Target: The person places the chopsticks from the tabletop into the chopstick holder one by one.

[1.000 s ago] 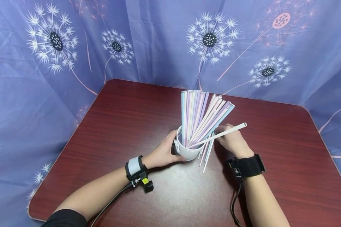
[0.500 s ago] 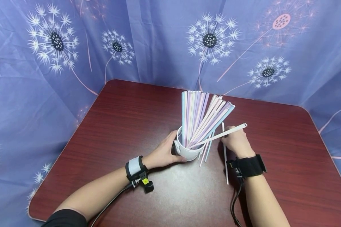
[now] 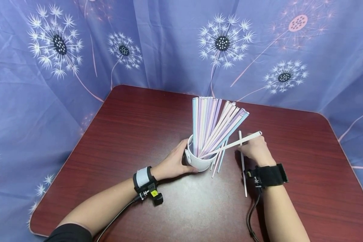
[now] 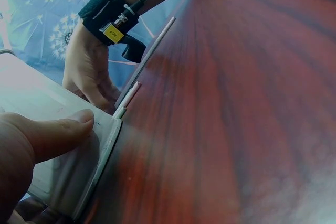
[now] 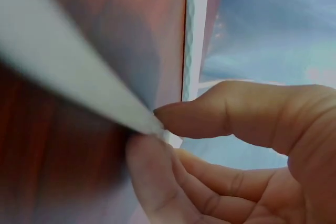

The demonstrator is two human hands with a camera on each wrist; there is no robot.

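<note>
The white cup (image 4: 47, 145) runs past the left wrist picture's edge, blurred.

- Table (image 3: 133, 121): the left half and the near edge offer open passage.
- Cup (image 3: 197, 160): stands mid-table, with the left hand (image 3: 172, 163) against its left side, blocking that approach.
- Straws (image 3: 213, 124): fan up and to the right above the cup, obstructing access from above and from the far side.
- Loose straws (image 3: 217, 163): lie just right of the cup.
- Single straw (image 3: 243, 164), pinched by the right hand (image 3: 257, 149): narrows the gap there.
- Curtain (image 3: 169, 43): closes the far and left sides.
</note>
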